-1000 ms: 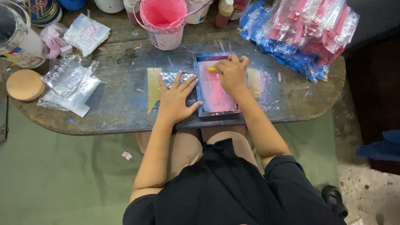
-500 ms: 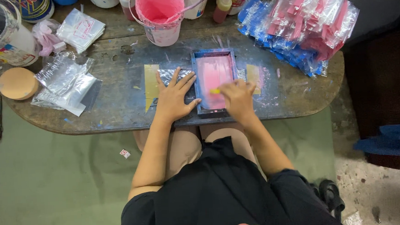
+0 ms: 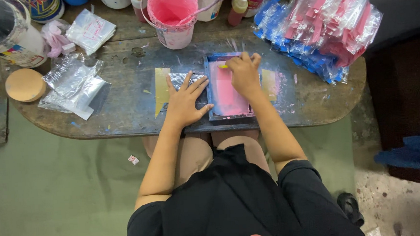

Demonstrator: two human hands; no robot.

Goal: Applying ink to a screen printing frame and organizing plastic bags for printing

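A person in a black top sits at a worn, paint-stained wooden table (image 3: 124, 117), both arms reaching forward over it. The left hand (image 3: 186, 101) lies flat with its fingers spread wide, palm down, pressing on a crinkled clear plastic bag (image 3: 181, 79) and touching the left edge of a small blue-framed printing screen (image 3: 227, 88) whose mesh is coated in pink ink. The screen sits near the table's front edge, directly in front of the person. The right hand (image 3: 244, 74) rests on the far end of the screen, fingers curled together around a small yellow-tipped scraper (image 3: 223, 66) that touches the pink mesh; how firmly it is gripped I cannot tell. A yellowish card (image 3: 161, 87) lies just left of the plastic bag, and another pale, pink-smeared patch (image 3: 270, 81) shows just right of the screen. Behind the screen stands a pink bucket of ink (image 3: 172, 14) with a small squeeze bottle (image 3: 238, 9) near it. To the right, a large heap of packets in pink and blue (image 3: 325, 26) covers the table's far corner. On the left side lie loose clear plastic bags (image 3: 74, 84), a round wooden disc (image 3: 25, 84), a folded white packet (image 3: 90, 31) and a big taped pail (image 3: 4, 30) at the edge.
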